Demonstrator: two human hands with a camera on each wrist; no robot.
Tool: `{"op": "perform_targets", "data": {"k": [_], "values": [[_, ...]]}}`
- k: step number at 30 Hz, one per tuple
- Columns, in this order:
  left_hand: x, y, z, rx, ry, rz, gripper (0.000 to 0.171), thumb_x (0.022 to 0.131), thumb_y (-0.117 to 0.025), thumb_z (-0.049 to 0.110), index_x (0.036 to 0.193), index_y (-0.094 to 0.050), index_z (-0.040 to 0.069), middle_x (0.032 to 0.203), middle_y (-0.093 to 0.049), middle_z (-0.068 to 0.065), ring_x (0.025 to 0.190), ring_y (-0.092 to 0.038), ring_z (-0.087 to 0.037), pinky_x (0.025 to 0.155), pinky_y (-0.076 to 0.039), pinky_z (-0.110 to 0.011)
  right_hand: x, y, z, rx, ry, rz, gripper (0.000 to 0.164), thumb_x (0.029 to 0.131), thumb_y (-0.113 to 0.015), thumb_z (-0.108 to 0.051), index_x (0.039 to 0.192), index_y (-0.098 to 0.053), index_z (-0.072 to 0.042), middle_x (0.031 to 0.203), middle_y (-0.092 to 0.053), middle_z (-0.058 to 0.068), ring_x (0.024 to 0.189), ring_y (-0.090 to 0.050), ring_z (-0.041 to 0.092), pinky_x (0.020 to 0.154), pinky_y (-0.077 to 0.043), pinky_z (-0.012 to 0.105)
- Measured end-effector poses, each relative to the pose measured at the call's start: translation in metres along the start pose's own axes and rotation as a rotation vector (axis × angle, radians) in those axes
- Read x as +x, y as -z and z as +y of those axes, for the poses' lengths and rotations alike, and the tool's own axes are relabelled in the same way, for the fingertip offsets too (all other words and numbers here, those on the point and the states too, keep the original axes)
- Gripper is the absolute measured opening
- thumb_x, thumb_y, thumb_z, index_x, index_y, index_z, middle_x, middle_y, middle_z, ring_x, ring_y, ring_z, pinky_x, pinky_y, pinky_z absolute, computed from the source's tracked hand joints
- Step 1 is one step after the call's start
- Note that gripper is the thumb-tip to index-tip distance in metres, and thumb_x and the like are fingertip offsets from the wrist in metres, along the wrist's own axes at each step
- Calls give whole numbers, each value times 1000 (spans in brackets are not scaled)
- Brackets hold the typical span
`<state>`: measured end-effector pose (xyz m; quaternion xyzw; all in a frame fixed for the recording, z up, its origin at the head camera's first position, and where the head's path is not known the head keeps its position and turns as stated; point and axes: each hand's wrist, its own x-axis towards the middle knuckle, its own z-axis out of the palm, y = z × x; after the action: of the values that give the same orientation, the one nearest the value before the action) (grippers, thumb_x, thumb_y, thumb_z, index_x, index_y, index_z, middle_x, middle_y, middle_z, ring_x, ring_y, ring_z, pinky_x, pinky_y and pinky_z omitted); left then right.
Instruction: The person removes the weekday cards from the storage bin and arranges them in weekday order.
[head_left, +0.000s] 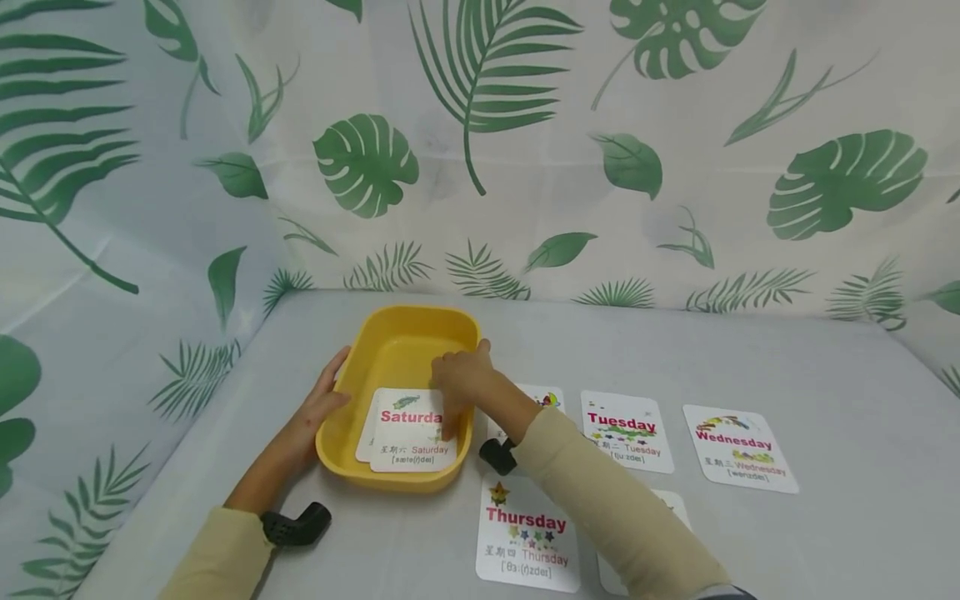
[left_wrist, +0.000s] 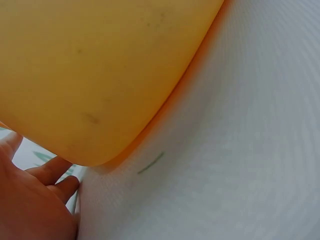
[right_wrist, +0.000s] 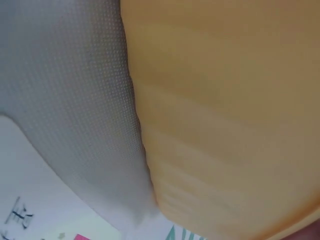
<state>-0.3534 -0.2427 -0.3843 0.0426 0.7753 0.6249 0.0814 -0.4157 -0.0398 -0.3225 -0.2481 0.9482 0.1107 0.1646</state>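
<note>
A yellow plastic basin (head_left: 405,321) stands on the table, with a white "Saturday" word card (head_left: 408,429) lying over another card (head_left: 365,442) inside it. My left hand (head_left: 311,417) holds the basin's left side, thumb at the rim; in the left wrist view its fingers (left_wrist: 52,172) reach along the outer wall. Over the right rim, my right hand (head_left: 467,382) dips into the basin and pinches the "Saturday" card at its right side. Its fingertips are partly hidden. The right wrist view is filled mostly by the basin's outer wall (right_wrist: 225,100).
Right of the basin lie "Tuesday" (head_left: 626,427), "Wednesday" (head_left: 741,450) and "Thursday" (head_left: 527,537) cards. Two more cards are partly covered by the right arm. A leaf-patterned cloth (head_left: 525,208) rises behind the grey table (head_left: 847,375) and on its left.
</note>
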Motion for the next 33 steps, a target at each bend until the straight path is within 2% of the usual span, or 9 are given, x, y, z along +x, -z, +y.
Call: {"op": "perform_targets", "data": {"k": [4, 8, 12, 15, 19, 22, 24, 29, 33], "values": [[0, -1, 0, -8, -14, -4, 67, 90, -33, 17, 147, 0, 31, 154, -6, -5, 136, -22, -29, 107, -24, -42, -1, -4, 5, 139, 23, 53, 69, 58, -81, -46, 111, -48, -17, 91, -61, -3, 84, -53, 17, 104, -16, 54], [-1, 0, -1, -22, -21, -8, 67, 90, -33, 17, 147, -1, 31, 153, -12, -9, 131, -29, -29, 100, -35, -25, -3, -8, 10, 296, 65, 140, 59, 63, -81, -35, 107, -46, -16, 82, -62, -3, 78, -54, 16, 101, -18, 50], [-1, 0, 0, -39, -23, -16, 67, 91, -33, 16, 147, 0, 29, 151, -17, -13, 124, -33, -29, 87, -39, -11, -4, -18, 14, 480, 119, 299, 52, 71, -76, -27, 111, -45, -15, 80, -62, 0, 75, -54, 16, 93, -24, 48], [-2, 0, 1, -56, -28, -25, 66, 91, -32, 15, 147, 1, 27, 151, -16, -13, 124, -33, -28, 86, -40, -10, -4, -28, 17, 688, 169, 444, 46, 79, -69, -19, 116, -44, -16, 82, -62, 1, 77, -56, 15, 92, -25, 46], [-2, 0, 1, -67, -31, -23, 65, 92, -31, 14, 147, 2, 25, 152, -12, -11, 125, -32, -28, 85, -39, -9, -4, -37, 18, 871, 219, 580, 42, 84, -62, -11, 122, -44, -18, 93, -58, 2, 83, -57, 15, 86, -40, 35], [-1, -1, 0, -79, -29, -19, 66, 91, -31, 13, 147, 1, 26, 152, -12, -11, 123, -32, -28, 85, -39, -9, -6, -37, 21, 928, 226, 587, 43, 85, -60, -10, 125, -45, -19, 97, -55, 5, 83, -55, 16, 70, -47, 26], [0, -3, -2, -86, -30, -27, 65, 92, -31, 13, 147, 1, 27, 152, -12, -11, 124, -32, -28, 86, -39, -10, -9, -35, 26, 1029, 212, 558, 45, 85, -59, -9, 127, -45, -19, 97, -53, 6, 80, -54, 16, 67, -45, 24], [2, -5, -2, -52, -19, -37, 65, 92, -31, 17, 147, 0, 30, 153, -12, -9, 130, -30, -29, 91, -37, -14, -24, -26, 49, 1318, 147, 520, 48, 87, -56, -6, 132, -46, -19, 100, -53, 10, 81, -57, 19, 74, -48, 29], [0, 0, 0, -31, -5, -19, 64, 92, -32, 17, 146, -1, 32, 151, -18, -11, 127, -33, -30, 90, -37, -15, -51, -22, 71, 1344, 148, 565, 45, 91, -51, -9, 134, -45, -19, 108, -54, 12, 89, -59, 21, 75, -49, 27]]}}
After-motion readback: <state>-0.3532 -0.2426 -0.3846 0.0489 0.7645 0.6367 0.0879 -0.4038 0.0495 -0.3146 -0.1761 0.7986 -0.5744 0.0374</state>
